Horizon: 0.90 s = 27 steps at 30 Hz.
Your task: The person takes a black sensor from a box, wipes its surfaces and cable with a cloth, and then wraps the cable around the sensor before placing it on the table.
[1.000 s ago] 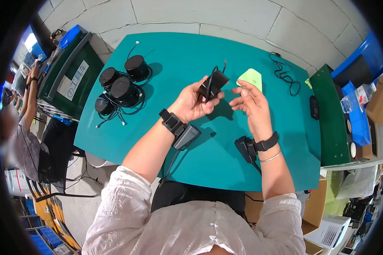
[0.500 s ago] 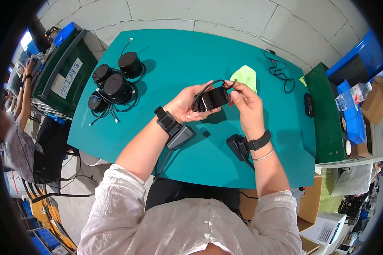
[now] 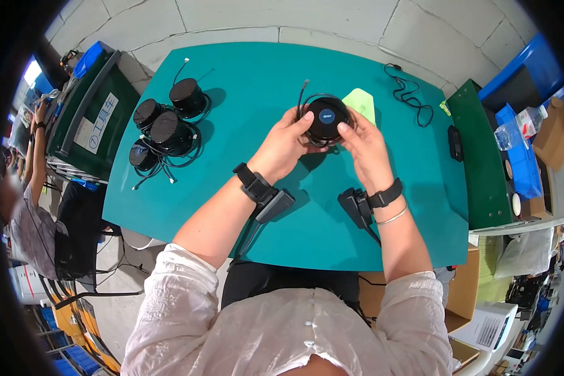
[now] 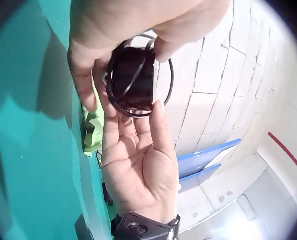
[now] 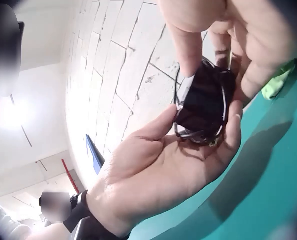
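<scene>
A black round device [image 3: 323,128] with a small blue label on top is held between both hands above the table. Its thin black cable [image 4: 172,82] loops around its sides, and a loose cable end sticks up at the back. From the left, my left hand [image 3: 281,149] grips it with the thumb on the top edge. My right hand [image 3: 368,153] holds the opposite side, its thumb also at the rim. Both wrist views show the glossy dark side wall and fingers curled underneath. Behind the device, a light green sheet [image 3: 362,103] lies on the table.
Several similar black devices [image 3: 172,133] with cables are clustered on the left of the green table [image 3: 244,81]. A black cable [image 3: 410,100] lies at the back right, near a small black object [image 3: 455,143]. A green cabinet [image 3: 482,163] borders the right edge.
The right hand came in from the side, first reaching the cable, and now grips the device's right side. The device has turned so that its labelled top faces up to the head view.
</scene>
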Each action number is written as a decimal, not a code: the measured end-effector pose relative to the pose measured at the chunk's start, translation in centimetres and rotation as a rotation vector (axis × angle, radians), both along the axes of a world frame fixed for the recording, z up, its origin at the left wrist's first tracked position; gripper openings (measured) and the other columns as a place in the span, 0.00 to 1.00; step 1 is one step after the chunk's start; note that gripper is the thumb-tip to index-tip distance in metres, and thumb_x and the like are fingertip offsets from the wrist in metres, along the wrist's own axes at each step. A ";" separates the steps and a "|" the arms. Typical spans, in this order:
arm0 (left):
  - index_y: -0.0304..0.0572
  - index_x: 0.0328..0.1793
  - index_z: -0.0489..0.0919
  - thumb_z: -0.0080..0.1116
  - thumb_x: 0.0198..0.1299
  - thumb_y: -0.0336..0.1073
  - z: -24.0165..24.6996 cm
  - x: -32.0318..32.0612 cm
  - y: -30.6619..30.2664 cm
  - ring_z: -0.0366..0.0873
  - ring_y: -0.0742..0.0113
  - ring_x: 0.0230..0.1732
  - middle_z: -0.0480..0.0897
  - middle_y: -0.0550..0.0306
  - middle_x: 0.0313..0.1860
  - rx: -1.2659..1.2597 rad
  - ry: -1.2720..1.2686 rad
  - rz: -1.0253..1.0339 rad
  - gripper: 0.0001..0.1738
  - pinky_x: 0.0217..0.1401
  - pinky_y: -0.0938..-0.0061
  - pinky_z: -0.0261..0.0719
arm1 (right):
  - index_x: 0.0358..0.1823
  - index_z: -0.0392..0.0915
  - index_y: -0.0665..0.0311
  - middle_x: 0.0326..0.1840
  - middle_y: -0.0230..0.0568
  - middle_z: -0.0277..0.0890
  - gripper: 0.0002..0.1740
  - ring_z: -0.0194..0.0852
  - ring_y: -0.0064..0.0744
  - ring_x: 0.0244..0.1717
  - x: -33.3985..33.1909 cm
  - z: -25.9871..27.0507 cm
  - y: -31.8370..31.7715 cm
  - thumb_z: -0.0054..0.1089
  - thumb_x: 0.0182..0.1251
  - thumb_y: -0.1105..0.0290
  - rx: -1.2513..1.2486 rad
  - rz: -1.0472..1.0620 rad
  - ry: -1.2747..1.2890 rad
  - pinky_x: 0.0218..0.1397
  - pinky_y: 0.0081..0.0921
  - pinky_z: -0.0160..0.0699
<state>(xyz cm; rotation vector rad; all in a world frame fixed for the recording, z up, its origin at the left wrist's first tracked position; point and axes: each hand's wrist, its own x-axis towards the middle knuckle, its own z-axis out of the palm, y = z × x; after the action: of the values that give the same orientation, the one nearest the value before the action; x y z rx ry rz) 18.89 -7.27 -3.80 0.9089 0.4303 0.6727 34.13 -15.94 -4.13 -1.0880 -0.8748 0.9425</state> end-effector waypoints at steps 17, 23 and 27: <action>0.30 0.55 0.76 0.45 0.73 0.38 -0.9 -1.8 3.2 0.84 0.65 0.39 0.83 0.50 0.44 0.004 0.078 -0.139 0.17 0.36 0.72 0.88 | 0.66 0.69 0.69 0.55 0.38 0.77 0.25 0.76 0.27 0.54 0.8 1.3 -0.7 0.55 0.72 0.64 -0.128 0.189 0.145 0.48 0.30 0.81; 0.29 0.55 0.76 0.48 0.72 0.36 -1.5 -1.9 3.7 0.85 0.65 0.37 0.83 0.48 0.44 -0.045 0.050 -0.173 0.16 0.35 0.72 0.88 | 0.65 0.70 0.68 0.53 0.36 0.78 0.25 0.78 0.25 0.49 0.7 0.8 -0.5 0.54 0.73 0.61 -0.169 0.137 0.168 0.45 0.28 0.81; 0.31 0.58 0.75 0.49 0.72 0.39 -1.1 -1.9 3.4 0.86 0.63 0.38 0.83 0.49 0.45 -0.034 0.114 -0.156 0.17 0.36 0.73 0.88 | 0.61 0.73 0.67 0.51 0.36 0.79 0.21 0.78 0.26 0.47 1.5 0.0 -0.4 0.52 0.75 0.62 -0.190 0.147 0.232 0.46 0.29 0.81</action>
<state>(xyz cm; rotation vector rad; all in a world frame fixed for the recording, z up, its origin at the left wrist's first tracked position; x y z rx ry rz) 16.95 -3.87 -4.93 0.9415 0.4658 0.4711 35.59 -16.35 -4.11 -1.0590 -0.6910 1.2682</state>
